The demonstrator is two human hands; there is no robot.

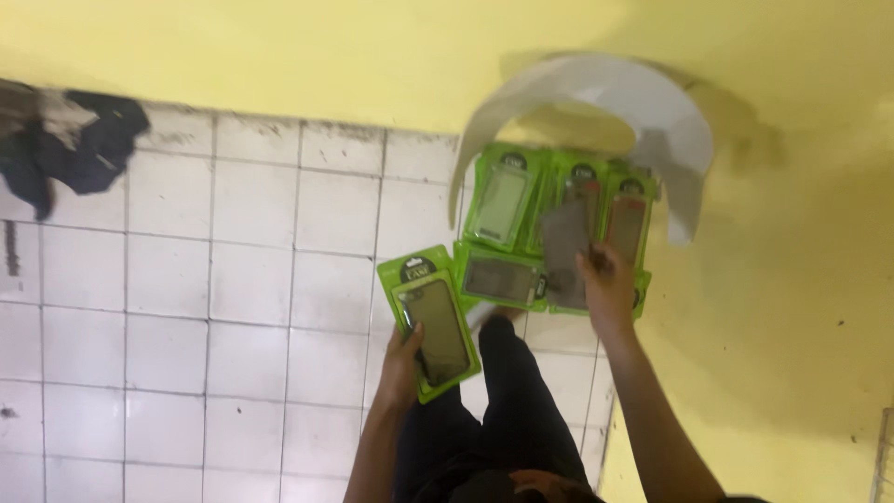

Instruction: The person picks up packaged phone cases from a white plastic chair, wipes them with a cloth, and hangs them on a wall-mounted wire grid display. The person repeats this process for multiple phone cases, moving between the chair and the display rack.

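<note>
My left hand grips a green blister pack holding a dark phone case, held tilted over the tiled floor. My right hand reaches forward and holds a loose grey-brown phone case over a pile of similar green phone-case packs lying on the floor against the yellow wall. A curved white sheet of card arches over that pile. My dark-trousered leg stretches toward the pile, between my two arms.
White floor tiles with dark grout cover the left and middle. A dark crumpled cloth lies at the far left by the wall. The yellow wall runs along the top and right.
</note>
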